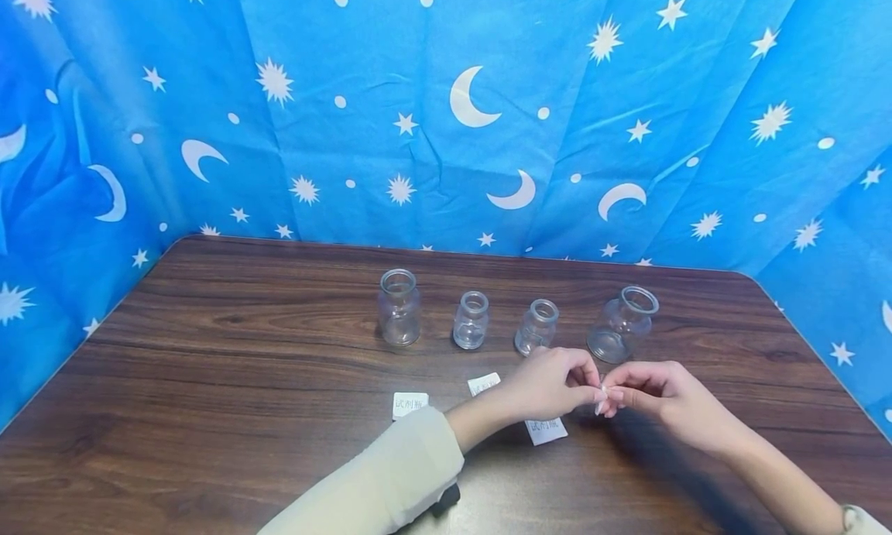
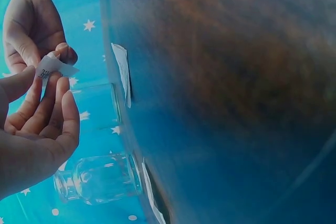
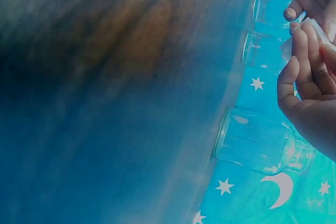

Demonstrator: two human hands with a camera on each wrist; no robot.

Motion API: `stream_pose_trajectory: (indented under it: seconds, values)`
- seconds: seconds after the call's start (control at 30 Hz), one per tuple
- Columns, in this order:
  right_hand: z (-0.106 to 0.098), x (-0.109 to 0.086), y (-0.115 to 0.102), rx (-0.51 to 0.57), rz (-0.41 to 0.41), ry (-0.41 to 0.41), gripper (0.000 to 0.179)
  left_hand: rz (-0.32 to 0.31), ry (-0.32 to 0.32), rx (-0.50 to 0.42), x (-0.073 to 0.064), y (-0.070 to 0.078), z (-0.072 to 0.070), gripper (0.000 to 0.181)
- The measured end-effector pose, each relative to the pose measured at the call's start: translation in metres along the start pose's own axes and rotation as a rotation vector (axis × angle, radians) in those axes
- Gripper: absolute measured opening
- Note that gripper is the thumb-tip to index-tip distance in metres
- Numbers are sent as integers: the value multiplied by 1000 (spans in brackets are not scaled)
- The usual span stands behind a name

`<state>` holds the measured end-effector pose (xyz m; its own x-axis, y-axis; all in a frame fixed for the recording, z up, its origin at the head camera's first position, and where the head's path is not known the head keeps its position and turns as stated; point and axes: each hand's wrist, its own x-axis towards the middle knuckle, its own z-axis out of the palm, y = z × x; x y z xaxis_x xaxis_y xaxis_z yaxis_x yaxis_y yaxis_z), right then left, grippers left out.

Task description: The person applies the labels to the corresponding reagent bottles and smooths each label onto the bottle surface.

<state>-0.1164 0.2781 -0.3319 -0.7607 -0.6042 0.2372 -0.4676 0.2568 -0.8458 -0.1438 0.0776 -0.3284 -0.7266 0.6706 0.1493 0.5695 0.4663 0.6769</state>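
Note:
Both hands meet in front of the rightmost glass jar (image 1: 616, 330). Between their fingertips is a small white paper label (image 2: 51, 66), bent or folded, with dark characters on it. My left hand (image 1: 557, 382) pinches one side of it with thumb and fingers. From the other side, my right hand (image 1: 672, 402) also pinches the paper between thumb and fingertips. On the table, a white label (image 1: 547, 430) with handwritten characters lies just under the left wrist. Another label (image 1: 484, 383) is partly hidden behind the left forearm, and a third label (image 1: 409, 405) lies further left.
A tall glass jar (image 1: 399, 318), a small jar (image 1: 471, 326) and another small jar (image 1: 535, 332) stand in a row with the rightmost one on the brown wooden table (image 1: 244, 380). A blue cloth (image 1: 390, 70) with moons and stars hangs behind. A dark object (image 1: 447, 499) shows beneath the left sleeve.

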Motion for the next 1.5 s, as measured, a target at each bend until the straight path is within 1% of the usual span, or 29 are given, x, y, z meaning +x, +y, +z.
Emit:
stream_pose_trajectory:
  seconds: [0.1, 0.27, 0.37, 0.5, 0.7, 0.83, 0.9, 1.07, 1.23, 1.4, 1.5]
  values:
    - [0, -1, 0, -8, -6, 0, 22, 2, -8, -3, 0, 0, 1, 6]
    - [-1, -1, -2, -32, -7, -4, 22, 0, -21, 23, -1, 1, 0, 5]
    - [-3, -2, -4, -59, 9, -5, 21, -10, -30, 26, -1, 2, -1, 6]
    - [-8, -6, -3, -84, 34, -2, 20, -20, -35, 20, -1, -2, -2, 7]
    - [-18, -15, 1, -91, 59, 1, 19, -30, -35, 27, -1, -9, -12, 8]
    - [-23, -22, 4, -97, 88, -12, 18, -37, -37, 49, -3, -13, -19, 8]
    - [-25, -25, 6, -94, 102, -24, 18, -46, -39, 44, -5, -15, -22, 7]
    - [-29, -32, 12, -79, 133, -49, 18, -99, -25, 7, -6, -23, -30, 6]
    - [-27, -31, 19, -67, 132, -95, 18, -109, -39, -14, -7, -27, -34, 5]
    - [-23, -27, 21, -124, 144, -85, 15, -117, -48, -23, -8, -29, -35, 5]
    - [-23, -25, 20, -156, 148, -71, 13, -123, -39, -26, -8, -30, -34, 5]
